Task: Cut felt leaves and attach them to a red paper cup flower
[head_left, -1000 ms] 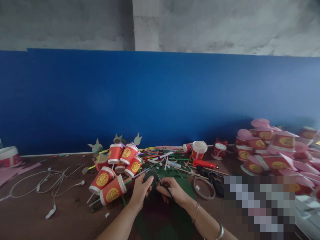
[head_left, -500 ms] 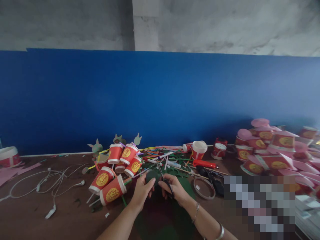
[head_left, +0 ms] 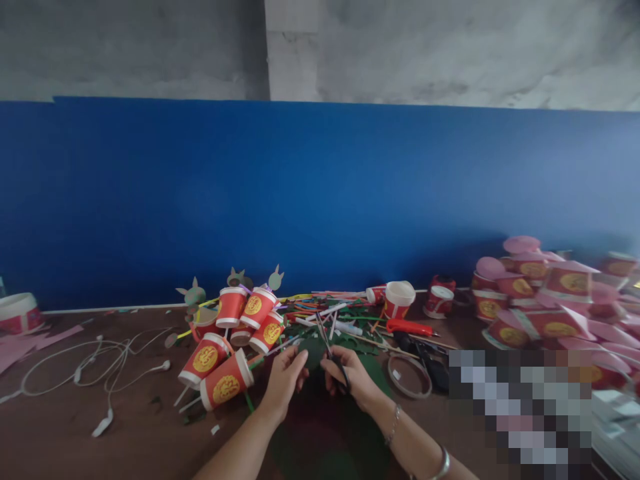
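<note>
Between my hands is a dark green paper piece (head_left: pixel 313 352) with a rounded edge. My left hand (head_left: pixel 286 379) pinches it from the left, thumb on top. Black-handled scissors (head_left: pixel 330 353) are in my right hand (head_left: pixel 351 379), their blades slightly apart and pointing up beside the paper's right edge. Larger dark green paper (head_left: pixel 350 427) lies on the table beneath both hands. Just left of my left hand lie red paper cups (head_left: pixel 226 380) with yellow emblems and straws.
Coloured straws and green scraps (head_left: pixel 360 327) spread behind my hands. A red cutter (head_left: pixel 410 327) and a tape ring (head_left: pixel 410 376) lie to the right. Red cups with pink paper (head_left: pixel 530 300) are piled far right. White earphones (head_left: pixel 103 423) lie left. A blue partition (head_left: pixel 320 193) stands behind.
The green paper has turned slightly and shows more to the right of my left thumb. The scissors have shifted a little, with their blades a bit more apart from my left hand.
</note>
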